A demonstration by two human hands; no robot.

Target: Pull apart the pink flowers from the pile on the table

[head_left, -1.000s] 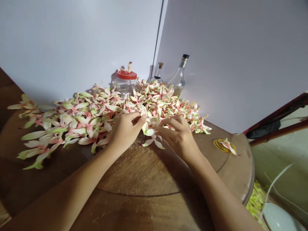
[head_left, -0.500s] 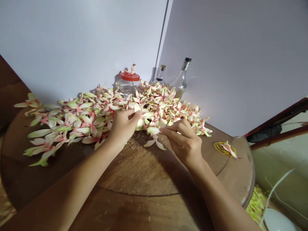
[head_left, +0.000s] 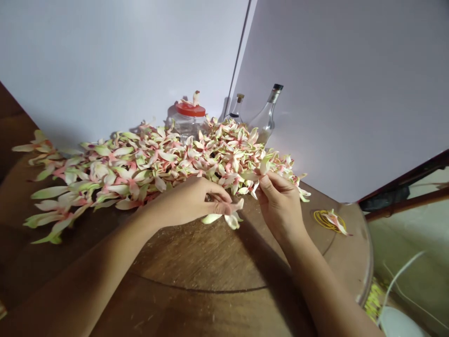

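A wide heap of pink and pale-green flowers covers the back half of a round wooden table. In front of the heap, the thumb and fingers of my left hand are closed on a flower, whose pale petals hang just above the wood. To its right my right hand is raised, pinching another pale flower at the heap's front right. My fingers hide the middle of both flowers.
Behind the heap stand a clear jar with a red lid, a small corked bottle and a taller bottle, near the wall. Yellow rubber bands lie at the right, a flower on them. A white tub sits below.
My left hand has come down and right from the heap to the flower at the table's front. My right hand has risen slightly, turning upward with a flower in its fingers.
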